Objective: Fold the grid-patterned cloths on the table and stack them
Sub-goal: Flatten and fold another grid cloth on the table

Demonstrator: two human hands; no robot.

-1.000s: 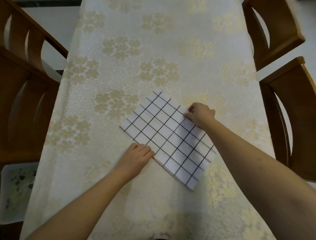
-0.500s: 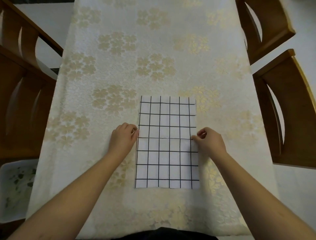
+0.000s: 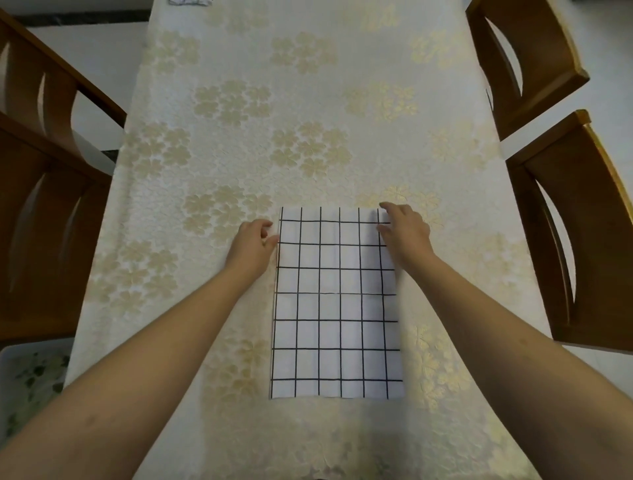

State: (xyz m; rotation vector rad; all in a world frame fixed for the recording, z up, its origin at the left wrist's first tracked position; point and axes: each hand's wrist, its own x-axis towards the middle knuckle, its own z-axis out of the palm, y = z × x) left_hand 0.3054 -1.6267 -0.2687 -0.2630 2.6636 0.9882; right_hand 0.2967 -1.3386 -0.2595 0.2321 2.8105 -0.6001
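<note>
Grid-patterned cloth (image 3: 337,305) flat in the lower centre of the frame, long edges running up and down, on the table (image 3: 308,120) with its cream floral covering. Left hand (image 3: 251,246) at the cloth's upper left corner, fingers curled, fingertips touching or just pinching the left edge; grip hard to tell, possibly only resting against it. Right hand (image 3: 406,233) at the upper right corner, fingers loosely spread and partly bent, lying over the cloth's right edge near the top; no clear pinch visible. Wooden chairs (image 3: 561,205) along the right side of the frame, another wooden chair (image 3: 41,192) on the left. Pale bin (image 3: 24,373) with green specks at lower left. Scrap of another grid cloth (image 3: 188,2) at the top edge, well apart from the hands.
</note>
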